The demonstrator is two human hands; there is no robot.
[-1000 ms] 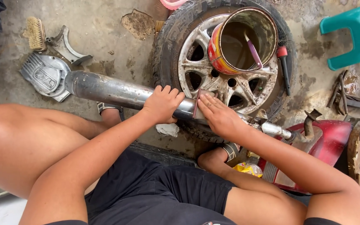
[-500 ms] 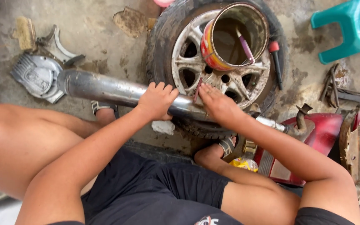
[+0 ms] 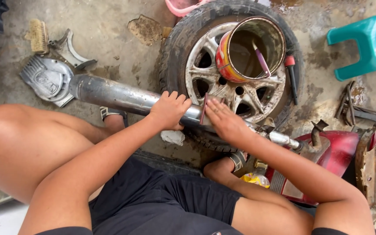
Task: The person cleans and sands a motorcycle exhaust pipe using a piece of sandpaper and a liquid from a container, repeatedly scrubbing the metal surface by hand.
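The left hand (image 3: 169, 109) has its fingers clenched around a grey exhaust pipe (image 3: 122, 96) lying across a tyre (image 3: 177, 56) on the concrete floor. The right hand (image 3: 223, 121) presses a reddish strip (image 3: 203, 109) against the pipe. On the wheel sits a red-and-yellow tin can (image 3: 236, 65) holding a purple-handled brush (image 3: 261, 60).

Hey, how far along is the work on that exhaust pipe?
The exhaust pipe lies off any bike, across the tyre, and shines grey left of the hands. The left hand steadies it while the right hand presses a small dark strip to it. The pipe's thin end by the red panel looks untouched.
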